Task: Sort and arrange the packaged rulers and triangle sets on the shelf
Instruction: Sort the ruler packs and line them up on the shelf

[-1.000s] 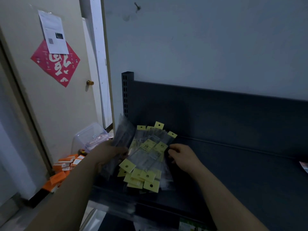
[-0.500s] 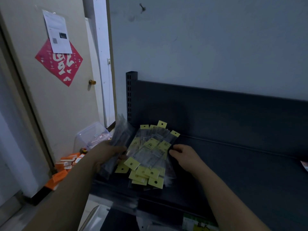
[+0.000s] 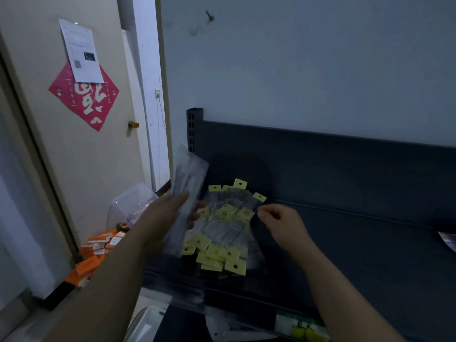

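A loose pile of clear ruler packs with yellow header tags [image 3: 223,229] lies at the left end of the dark shelf [image 3: 357,243]. My left hand [image 3: 165,213] grips a stack of clear ruler packs [image 3: 187,183], lifted and tilted upright above the shelf's left edge. My right hand [image 3: 283,222] hovers just right of the pile, thumb and forefinger pinched near the edge of a clear pack; whether it holds the pack cannot be made out.
The shelf's back panel and slotted upright post [image 3: 193,129] rise behind the pile. A clear plastic bin [image 3: 130,206] and several orange boxes [image 3: 98,250] lie on the floor at left by a door. A printed packet [image 3: 447,241] sits at the shelf's right edge.
My left hand has lifted its stack of packs higher and more upright. My right hand has come up off the pile and drawn slightly right, fingers now pinched.
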`<state>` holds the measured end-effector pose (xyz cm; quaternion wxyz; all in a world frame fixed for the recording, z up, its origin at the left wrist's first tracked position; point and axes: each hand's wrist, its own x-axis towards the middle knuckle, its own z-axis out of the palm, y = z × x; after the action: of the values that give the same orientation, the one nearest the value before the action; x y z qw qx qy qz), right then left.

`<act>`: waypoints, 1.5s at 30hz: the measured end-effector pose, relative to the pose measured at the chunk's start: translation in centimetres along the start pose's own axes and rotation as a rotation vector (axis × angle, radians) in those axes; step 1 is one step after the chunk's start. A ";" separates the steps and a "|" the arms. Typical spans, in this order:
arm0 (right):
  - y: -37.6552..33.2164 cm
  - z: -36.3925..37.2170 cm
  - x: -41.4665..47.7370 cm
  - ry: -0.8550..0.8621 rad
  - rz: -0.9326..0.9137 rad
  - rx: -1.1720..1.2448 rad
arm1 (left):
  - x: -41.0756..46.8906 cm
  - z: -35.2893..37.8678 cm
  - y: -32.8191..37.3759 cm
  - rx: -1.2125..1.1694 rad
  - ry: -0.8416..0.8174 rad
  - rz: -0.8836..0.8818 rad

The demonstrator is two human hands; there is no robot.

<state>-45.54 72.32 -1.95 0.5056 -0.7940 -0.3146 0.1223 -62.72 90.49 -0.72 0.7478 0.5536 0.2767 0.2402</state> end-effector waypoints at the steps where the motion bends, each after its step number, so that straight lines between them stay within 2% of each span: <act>1: -0.4 -0.3 -0.2 -0.005 -0.018 0.040 | -0.1 0.9 0.2 -0.071 -0.036 0.003; 5: -2.1 -1.4 -1.5 -0.175 -0.065 0.245 | -1.4 6.4 0.0 -0.147 -0.117 0.093; 8: -2.1 -2.0 -2.5 -0.340 -0.060 0.282 | -2.0 10.2 -1.3 -0.196 -0.168 0.133; 12: -1.2 -3.6 -3.1 -0.327 -0.037 0.226 | -2.0 13.9 -3.6 -0.217 -0.203 0.156; 17: 0.9 -7.0 -3.3 -0.374 0.015 0.328 | -1.8 16.7 -4.8 -0.179 -0.284 0.165; 19: 1.5 -9.2 -3.0 -0.360 -0.011 0.203 | -1.4 17.1 -4.7 -0.152 -0.284 0.210; 22: 3.1 -13.3 -2.5 -0.288 -0.094 -0.157 | -0.3 17.5 -4.3 -0.048 -0.098 0.336; 24: 4.7 -16.1 -2.1 -0.236 -0.122 -0.295 | 0.2 18.0 -4.3 -0.004 0.072 0.342; 25: 5.5 -17.2 -1.9 -0.208 -0.126 -0.347 | 0.3 18.5 -4.6 0.011 0.107 0.340; 27: 7.4 -19.0 -1.3 -0.150 -0.114 -0.465 | 0.5 19.7 -5.8 0.199 0.090 0.364; 30: 10.1 -20.1 -0.8 -0.124 -0.087 -0.645 | 1.2 21.7 -8.2 0.607 -0.085 0.305; 33: 12.2 -20.4 -1.4 -0.111 -0.036 -0.587 | 1.8 23.0 -9.8 0.928 -0.135 0.294; 35: 13.2 -21.0 -1.7 -0.042 -0.005 -0.468 | 2.3 23.5 -9.9 1.021 -0.116 0.307; 38: 14.2 -21.3 -1.7 0.049 0.027 -0.250 | 2.9 23.8 -9.8 1.068 -0.158 0.271; 40: 14.6 -20.9 -1.6 0.045 0.032 -0.154 | 3.2 24.1 -10.0 1.071 -0.194 0.304; 45: 15.3 -20.2 -1.0 0.030 0.007 -0.213 | 3.2 24.0 -10.0 1.037 -0.222 0.335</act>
<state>-30.20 52.53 -6.27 0.4227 -0.8460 -0.3155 0.0782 -43.49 73.20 -5.19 0.3538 0.9076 0.1863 0.1283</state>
